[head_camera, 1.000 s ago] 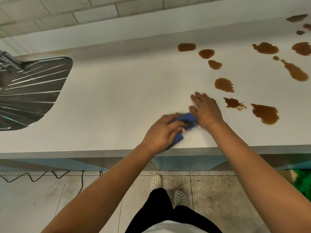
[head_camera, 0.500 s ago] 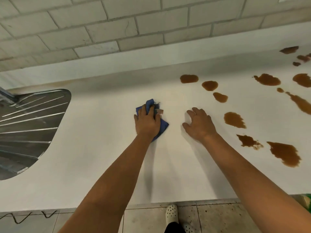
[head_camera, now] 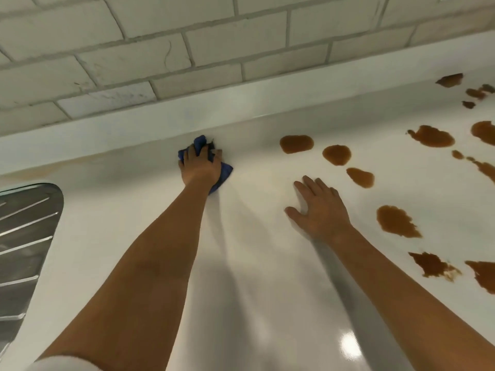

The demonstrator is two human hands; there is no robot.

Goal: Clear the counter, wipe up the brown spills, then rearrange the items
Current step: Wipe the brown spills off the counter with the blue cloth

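Left hand pressing blue cloth at back of counter; right hand flat beside brown spills.

Left fingers slightly curled over bunched cloth, pressing it down against white surface right at foot of raised back ledge. Cloth dark blue, crumpled, mostly hidden under hand; corners showing past fingertips and at right of palm. Long axis roughly from far-left to near-right; exact outline hidden. Right fingers straight, spread moderately, palm down on counter, holding nothing, well apart from cloth. Spills glossy brown, irregular blobs, scattered over right part of counter; nearest just right of right hand, not touched. Ribbed metal sink drainer at left edge; contents not visible. White brick wall behind ledge.
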